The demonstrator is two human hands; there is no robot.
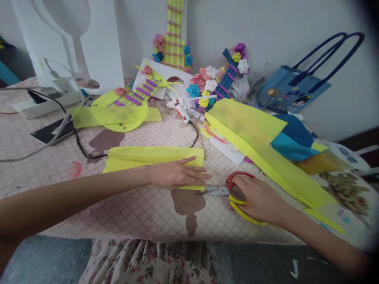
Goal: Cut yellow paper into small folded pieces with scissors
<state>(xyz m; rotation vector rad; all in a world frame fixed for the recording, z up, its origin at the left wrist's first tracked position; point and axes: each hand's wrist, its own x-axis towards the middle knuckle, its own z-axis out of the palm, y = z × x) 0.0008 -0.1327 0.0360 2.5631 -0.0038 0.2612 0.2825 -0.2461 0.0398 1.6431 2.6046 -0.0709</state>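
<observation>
Paper (156,155), likely light and easily creased, is pressed under the flat, ungrasping left hand (170,174), best pinched at its far edge (148,148); scissors (224,191) are gripped by the right hand (262,197).

The grid-patterned tablecloth (145,215) carries a folded yellow sheet (151,154), glue gun (181,110) and power strip (44,107).

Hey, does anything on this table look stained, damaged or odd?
Yes: an irregular brown patch by the tips of the scissors, and another patch just below the yellow disc. Both interrupt the grid on the tablecloth, perhaps stains or worn spots.
</observation>
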